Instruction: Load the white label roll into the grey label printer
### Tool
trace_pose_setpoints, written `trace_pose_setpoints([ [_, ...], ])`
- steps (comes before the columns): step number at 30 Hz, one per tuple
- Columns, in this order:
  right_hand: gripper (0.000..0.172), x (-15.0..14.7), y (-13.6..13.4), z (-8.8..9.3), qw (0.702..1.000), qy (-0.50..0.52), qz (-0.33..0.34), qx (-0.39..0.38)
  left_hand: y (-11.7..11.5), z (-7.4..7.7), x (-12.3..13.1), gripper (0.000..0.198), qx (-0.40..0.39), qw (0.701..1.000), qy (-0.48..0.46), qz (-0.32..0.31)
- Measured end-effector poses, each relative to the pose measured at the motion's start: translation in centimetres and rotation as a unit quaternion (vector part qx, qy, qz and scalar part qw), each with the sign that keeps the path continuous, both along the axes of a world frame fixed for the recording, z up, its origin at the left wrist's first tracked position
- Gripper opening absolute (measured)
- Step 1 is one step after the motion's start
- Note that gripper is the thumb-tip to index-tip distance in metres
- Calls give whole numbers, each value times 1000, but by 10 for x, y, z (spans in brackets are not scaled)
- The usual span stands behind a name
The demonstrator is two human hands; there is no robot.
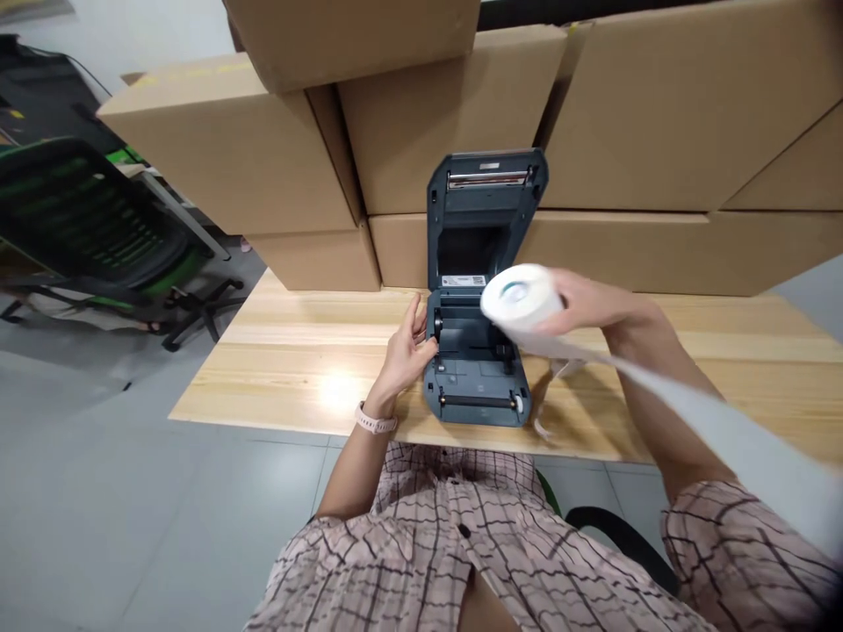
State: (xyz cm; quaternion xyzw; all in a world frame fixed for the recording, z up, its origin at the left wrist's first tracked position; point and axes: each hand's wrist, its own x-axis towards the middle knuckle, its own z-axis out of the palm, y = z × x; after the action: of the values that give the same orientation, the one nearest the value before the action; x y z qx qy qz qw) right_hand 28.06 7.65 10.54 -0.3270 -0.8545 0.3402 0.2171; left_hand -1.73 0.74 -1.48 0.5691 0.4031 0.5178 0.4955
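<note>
A dark blue-grey label printer (pixel 478 377) stands on the wooden table with its lid (pixel 484 224) raised, showing the inner bay and a black roller near the front. At its left side is my left hand (pixel 407 351), the thumb over the rim and the fingers against the outer wall. My right hand (pixel 583 303) is closed around a roll of white labels (pixel 522 297), tilted above the right part of the open bay. From the roll a long loose strip (pixel 698 408) trails down to the right, blurred. Part of the bay is hidden behind the roll.
Large cardboard boxes (pixel 435 114) are stacked behind the printer along the back of the wooden table (pixel 283 351). A thin pale cord (pixel 543 412) lies right of the printer. On the left, a black mesh office chair (pixel 79 228) stands on the floor.
</note>
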Motion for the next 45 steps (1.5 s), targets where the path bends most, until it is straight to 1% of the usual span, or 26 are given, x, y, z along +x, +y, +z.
trace_pose_setpoints([
  [2,67,-29,3,12,993,-106,51,14,-1,-1,-1,108,-2,1000,4,1],
  [3,63,-42,3,16,984,-164,65,34,-1,-2,-1,108,-4,1000,6,2],
  [5,58,-63,3,18,959,-261,67,86,-1,-2,-1,106,-5,1000,13,6],
  [6,58,-71,2,17,949,-292,63,102,-1,-2,-1,105,-4,1000,18,7],
  [9,58,-85,1,8,929,-345,57,118,-3,-1,-1,101,10,999,31,8],
  [13,60,-93,7,-12,923,-367,58,105,-4,2,1,99,13,999,46,12],
  [15,62,-96,10,-19,920,-374,61,100,-5,3,2,98,17,999,48,14],
  [18,63,-91,6,-21,926,-354,57,118,-5,4,3,97,21,999,45,18],
  [20,63,-81,-8,-20,934,-323,50,144,-6,3,3,96,16,999,46,19],
  [23,56,-58,-46,-24,952,-248,40,177,-5,2,3,92,23,999,40,16],
  [26,49,-41,-92,-39,965,-179,47,185,-4,-1,2,89,31,999,35,17],
  [28,49,-38,-116,-52,969,-153,29,193,-4,-3,2,88,26,999,36,22],
  [30,49,-41,-131,-63,968,-133,-2,211,-3,-3,3,87,25,999,29,26],
  [32,50,-47,-139,-70,965,-119,-22,232,-3,-3,5,84,27,999,17,28],
  [34,51,-52,-142,-74,962,-111,-30,247,-3,-1,7,81,26,999,8,33],
  [39,50,-54,-149,-75,963,-102,-33,247,-4,3,10,75,16,999,8,36],
  [42,50,-56,-153,-77,961,-103,-38,255,-5,5,9,72,11,999,23,34],
  [44,50,-57,-156,-78,959,-105,-40,260,-11,9,8,66,31,996,53,58],
  [45,50,-56,-158,-78,960,-103,-41,258,-17,11,9,61,56,992,84,79],
])
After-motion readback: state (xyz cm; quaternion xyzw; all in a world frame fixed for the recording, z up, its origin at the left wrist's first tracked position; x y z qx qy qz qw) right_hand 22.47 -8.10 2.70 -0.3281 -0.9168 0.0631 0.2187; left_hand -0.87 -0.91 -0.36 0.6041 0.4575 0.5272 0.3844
